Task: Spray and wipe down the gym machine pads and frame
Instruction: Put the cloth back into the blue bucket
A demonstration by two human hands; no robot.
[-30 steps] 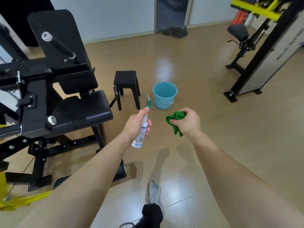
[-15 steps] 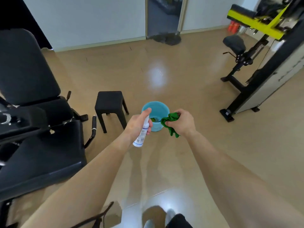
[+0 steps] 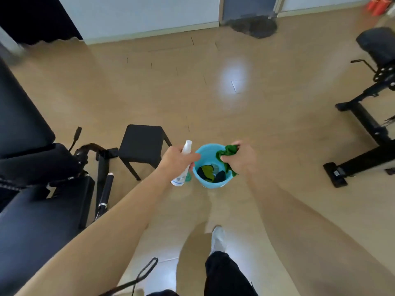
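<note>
My left hand [image 3: 177, 160] grips a white spray bottle [image 3: 183, 165] with a blue-printed base, held just left of a light blue bucket [image 3: 206, 182] on the floor. My right hand [image 3: 240, 160] holds a bunched green cloth [image 3: 227, 152] over the bucket's right rim. Inside the bucket lie several dark and olive cloths [image 3: 208, 173]. The black gym machine, with its padded seat [image 3: 40, 221] and back pad [image 3: 20, 116], fills the left edge, apart from both hands.
A small black stool [image 3: 144, 144] stands left of the bucket. A second black machine [image 3: 367, 116] with a padded seat sits at the right. A dark mat [image 3: 253, 25] lies by the far doorway. My shoe [image 3: 217, 239] is on the tan floor below the bucket.
I have stepped closer to the bucket; it now sits right under my hands. Both hands have stayed together in front, still holding bottle and cloth. The machine has slid to the left edge.
</note>
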